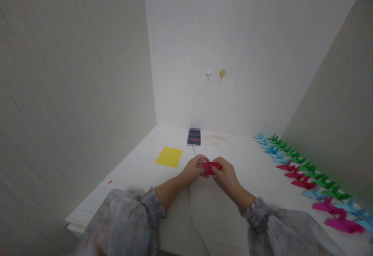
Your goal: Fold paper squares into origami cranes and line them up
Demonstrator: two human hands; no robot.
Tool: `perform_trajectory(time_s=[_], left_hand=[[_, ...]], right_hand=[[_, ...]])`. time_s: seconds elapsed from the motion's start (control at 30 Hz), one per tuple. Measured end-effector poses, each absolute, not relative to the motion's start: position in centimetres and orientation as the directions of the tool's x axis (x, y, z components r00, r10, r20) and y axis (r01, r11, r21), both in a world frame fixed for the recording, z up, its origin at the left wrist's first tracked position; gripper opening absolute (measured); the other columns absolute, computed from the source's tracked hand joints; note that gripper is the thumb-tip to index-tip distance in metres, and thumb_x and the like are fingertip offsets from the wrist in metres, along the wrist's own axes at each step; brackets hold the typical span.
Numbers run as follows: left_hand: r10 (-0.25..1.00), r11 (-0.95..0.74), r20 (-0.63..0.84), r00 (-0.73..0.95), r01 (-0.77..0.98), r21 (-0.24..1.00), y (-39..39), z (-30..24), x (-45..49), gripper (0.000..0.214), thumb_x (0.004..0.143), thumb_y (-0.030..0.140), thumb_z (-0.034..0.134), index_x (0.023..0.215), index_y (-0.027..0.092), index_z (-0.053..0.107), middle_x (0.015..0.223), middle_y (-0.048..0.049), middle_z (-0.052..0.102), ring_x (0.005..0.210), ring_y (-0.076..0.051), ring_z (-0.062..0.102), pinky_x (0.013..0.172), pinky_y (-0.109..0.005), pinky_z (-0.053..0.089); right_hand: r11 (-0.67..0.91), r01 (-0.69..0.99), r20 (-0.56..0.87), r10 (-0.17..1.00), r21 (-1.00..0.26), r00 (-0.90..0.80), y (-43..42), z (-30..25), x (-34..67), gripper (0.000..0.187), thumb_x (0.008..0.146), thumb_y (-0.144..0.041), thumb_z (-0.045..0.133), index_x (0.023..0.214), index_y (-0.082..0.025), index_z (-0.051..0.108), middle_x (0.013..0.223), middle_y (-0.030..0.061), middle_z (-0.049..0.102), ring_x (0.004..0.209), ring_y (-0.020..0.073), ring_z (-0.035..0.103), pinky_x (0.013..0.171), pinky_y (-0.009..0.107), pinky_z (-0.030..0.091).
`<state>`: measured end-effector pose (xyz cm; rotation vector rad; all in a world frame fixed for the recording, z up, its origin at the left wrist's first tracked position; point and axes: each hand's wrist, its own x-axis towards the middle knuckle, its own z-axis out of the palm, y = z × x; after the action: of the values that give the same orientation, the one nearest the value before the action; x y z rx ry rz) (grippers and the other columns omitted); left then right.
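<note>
Between my two hands is a small piece of folded red paper (pixel 210 167), held just above the white table. My left hand (pixel 196 169) pinches its left side with thumb and fingers. On the other side, my right hand (pixel 223 171) grips the paper, its thumb pressing on the front face. The fingers partly cover the paper, so its full shape is hidden. A flat yellow paper square (pixel 169 157) lies on the table to the left of my left hand.
Rows of folded paper cranes (pixel 300 176) in green, blue, red and pink line the table's right side. A phone (pixel 194 136) with a cable (pixel 190 213) stands at the back wall. Two hooks (pixel 222 73) hang there. An orange scrap (pixel 110 181) lies near the left edge.
</note>
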<state>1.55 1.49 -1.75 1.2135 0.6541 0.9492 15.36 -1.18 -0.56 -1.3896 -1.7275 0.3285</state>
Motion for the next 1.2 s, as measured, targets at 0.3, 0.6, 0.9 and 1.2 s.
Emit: perform_trajectory(time_s=[0.3,0.6,0.9,1.2], left_hand=[[0.871,0.08,0.066,0.487,-0.274,0.958,1.8,-1.9,1.4,0.036,0.051,0.009,0.064,0.083,0.013,0.049,0.07,-0.0017,0.059,0.062,-0.013,0.058,0.055,-0.025,0.047],[0.871,-0.051,0.158,0.466,-0.234,0.971,1.7,-2.3,1.6,0.034,0.053,0.002,0.06,0.084,0.012,0.052,0.08,-0.0052,0.061,0.071,-0.013,0.057,0.061,-0.025,0.047],[0.879,0.04,0.097,0.466,-0.277,0.96,1.6,-1.7,1.6,0.031,0.053,0.007,0.061,0.084,0.01,0.054,0.074,-0.0044,0.062,0.062,-0.012,0.058,0.057,-0.025,0.046],[0.895,0.019,0.11,0.433,-0.284,0.959,0.9,-0.7,1.4,0.031,0.06,0.03,0.065,0.082,0.01,0.057,0.076,-0.0058,0.062,0.068,-0.012,0.058,0.066,-0.026,0.045]], right_hand=[[0.381,0.537,0.454,0.891,-0.753,0.005,-0.9,-1.1,15.8,0.016,0.065,-0.017,0.046,0.072,-0.018,0.06,0.069,0.0032,0.061,0.066,0.017,0.055,0.061,0.028,0.042],[0.4,0.675,0.522,0.852,-0.619,-0.026,-1.4,-0.4,15.5,0.013,0.065,-0.019,0.049,0.07,-0.018,0.061,0.071,0.0032,0.06,0.068,0.0168,0.055,0.062,0.028,0.043],[0.399,0.488,0.475,0.879,-0.776,0.037,-0.7,-1.4,16.0,0.017,0.065,-0.014,0.048,0.073,-0.018,0.062,0.072,0.0039,0.063,0.069,0.0173,0.058,0.066,0.029,0.045],[0.521,0.422,0.563,0.826,-0.742,-0.03,-1.2,-0.6,16.0,0.019,0.064,-0.011,0.046,0.066,-0.019,0.062,0.066,0.0022,0.061,0.065,0.0149,0.056,0.062,0.027,0.044]])
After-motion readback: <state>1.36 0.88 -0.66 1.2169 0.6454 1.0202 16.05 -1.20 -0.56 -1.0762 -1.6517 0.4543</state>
